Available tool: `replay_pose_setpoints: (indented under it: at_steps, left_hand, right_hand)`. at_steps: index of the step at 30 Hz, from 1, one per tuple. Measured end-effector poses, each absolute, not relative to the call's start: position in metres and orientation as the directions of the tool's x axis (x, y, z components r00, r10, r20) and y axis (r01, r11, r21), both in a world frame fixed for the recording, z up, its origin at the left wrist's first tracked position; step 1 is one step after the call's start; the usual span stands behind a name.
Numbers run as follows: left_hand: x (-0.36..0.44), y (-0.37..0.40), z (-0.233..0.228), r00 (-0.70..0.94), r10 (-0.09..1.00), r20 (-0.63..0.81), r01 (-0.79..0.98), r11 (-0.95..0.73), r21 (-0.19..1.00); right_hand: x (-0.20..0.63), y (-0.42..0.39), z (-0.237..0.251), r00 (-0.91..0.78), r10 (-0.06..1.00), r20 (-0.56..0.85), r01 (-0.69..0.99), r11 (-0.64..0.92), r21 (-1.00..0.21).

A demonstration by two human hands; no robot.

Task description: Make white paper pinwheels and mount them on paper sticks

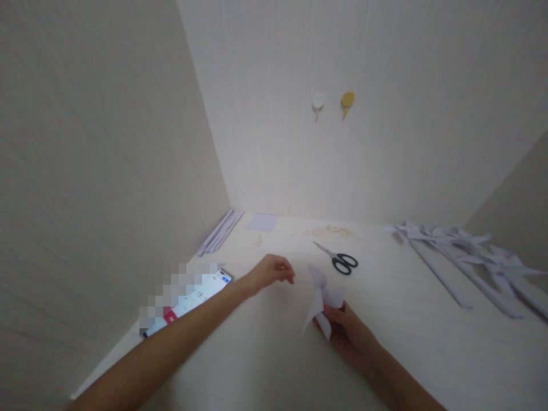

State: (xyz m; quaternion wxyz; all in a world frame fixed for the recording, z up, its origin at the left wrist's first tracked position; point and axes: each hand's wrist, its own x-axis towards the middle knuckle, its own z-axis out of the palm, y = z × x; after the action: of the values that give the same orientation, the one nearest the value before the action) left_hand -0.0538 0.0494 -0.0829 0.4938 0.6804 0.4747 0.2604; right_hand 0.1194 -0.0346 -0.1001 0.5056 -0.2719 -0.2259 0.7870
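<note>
A white paper pinwheel with folded blades is held in my right hand, the thumb and fingers closed on its lower blades. Whether it has a stick I cannot tell. To the left of the pinwheel, apart from it, my left hand hovers above the table with its fingers curled together. Anything pinched in those fingertips is too small to make out. Black-handled scissors lie just beyond the pinwheel, blades pointing to the back left.
Several rolled paper sticks lie at the back left beside a square paper sheet. Small thin brownish pieces are scattered near the wall. Several stick-mounted paper pinwheels rest at right. A lit phone lies left, beneath my left forearm.
</note>
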Motion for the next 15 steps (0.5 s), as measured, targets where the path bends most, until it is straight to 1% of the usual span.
replay_pose_setpoints:
  at_steps: [1, 5, 10, 13, 15]
  left_hand:
    - [-0.061, 0.06, -0.078, 0.397, 0.915, -0.067, 0.529, -0.168, 0.832]
    - [-0.098, 0.106, -0.062, 0.28, 0.96, -0.006, 0.707, -0.202, 0.678]
    - [-0.149, 0.157, -0.049, 0.069, 0.994, 0.08, 0.916, -0.095, 0.39]
    - [-0.172, 0.174, -0.047, -0.027, 0.996, 0.083, 0.971, 0.007, 0.239]
    - [-0.181, 0.181, -0.05, -0.08, 0.995, 0.064, 0.984, 0.069, 0.164]
  right_hand:
    - [0.119, -0.035, -0.1, -0.35, 0.916, -0.196, -0.671, -0.391, -0.629]
    - [0.118, -0.035, -0.1, -0.375, 0.911, -0.172, -0.672, -0.395, -0.626]
    - [0.119, -0.035, -0.102, -0.4, 0.902, -0.161, -0.649, -0.403, -0.645]
    - [0.119, -0.033, -0.105, -0.406, 0.9, -0.155, -0.631, -0.399, -0.665]
    - [0.119, -0.032, -0.105, -0.416, 0.896, -0.156, -0.619, -0.404, -0.674]
